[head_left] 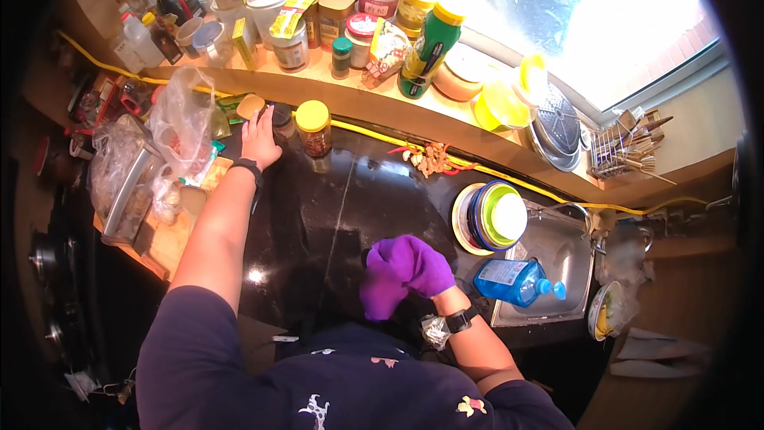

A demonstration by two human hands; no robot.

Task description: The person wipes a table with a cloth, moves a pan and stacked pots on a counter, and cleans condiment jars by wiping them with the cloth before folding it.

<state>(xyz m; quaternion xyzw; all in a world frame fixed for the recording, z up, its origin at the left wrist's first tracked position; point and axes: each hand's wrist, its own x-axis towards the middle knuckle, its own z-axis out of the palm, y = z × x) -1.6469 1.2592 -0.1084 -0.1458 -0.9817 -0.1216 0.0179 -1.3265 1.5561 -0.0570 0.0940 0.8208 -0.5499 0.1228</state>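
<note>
My left hand [260,143] reaches to the back of the black counter, its fingers against a jar with a tan lid [251,106]; the jar's body is mostly hidden behind them. Just right of those fingers stand a dark-lidded jar [281,121] and a glass jar with a yellow lid [314,129], both upright. Close to my body, a purple cloth [426,263] is bunched over my right hand [442,285], which grips it; the cloth covers the fingers.
Plates and bowls [485,216] are stacked beside the metal sink [557,248]. A blue soap bottle [509,281] lies at the sink's edge. Ginger and chillies [432,159] rest by the yellow hose. Plastic bags [183,123] crowd the wooden board [171,239]. Jars fill the windowsill [318,64].
</note>
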